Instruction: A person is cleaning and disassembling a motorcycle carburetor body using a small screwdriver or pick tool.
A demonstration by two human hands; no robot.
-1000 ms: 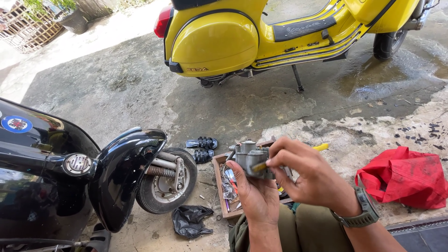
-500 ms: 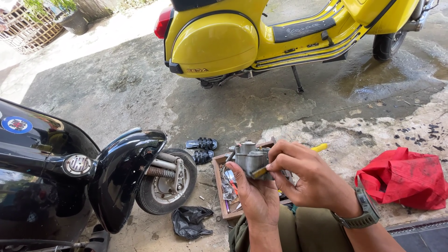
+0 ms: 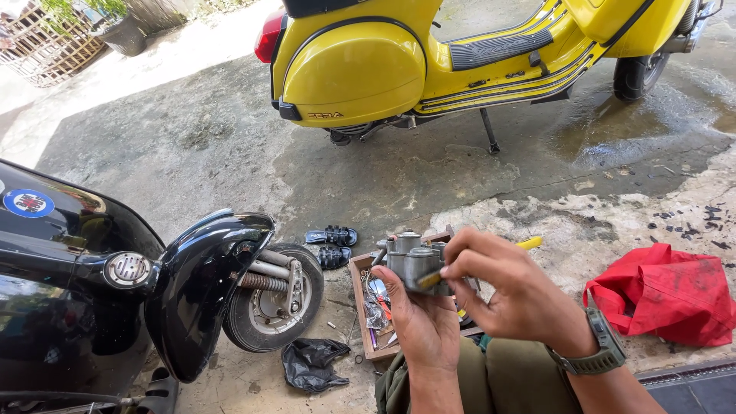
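Head view, left hand (image 3: 422,322) gripping grey carburettor (image 3: 412,261) (perhaps), right hand (image 3: 514,295) touching

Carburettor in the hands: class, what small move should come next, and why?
Probably a short turn of the tool. The left hand cradles the grey carburettor, while the right hand pinches a yellow-handled tool against its side, seemingly seated on a fitting.

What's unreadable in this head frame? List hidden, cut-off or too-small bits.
- Grey metal engine part: its underside and near face are covered by the left hand and right hand.
- Small yellowish piece at the right fingertips: too small to identify.
- Wooden tray: its contents are tiny and partly behind the left hand.
- Yellow scooter: front and top are cut off by the frame edge.
- Black scooter: body is cut off at the left and bottom edges.
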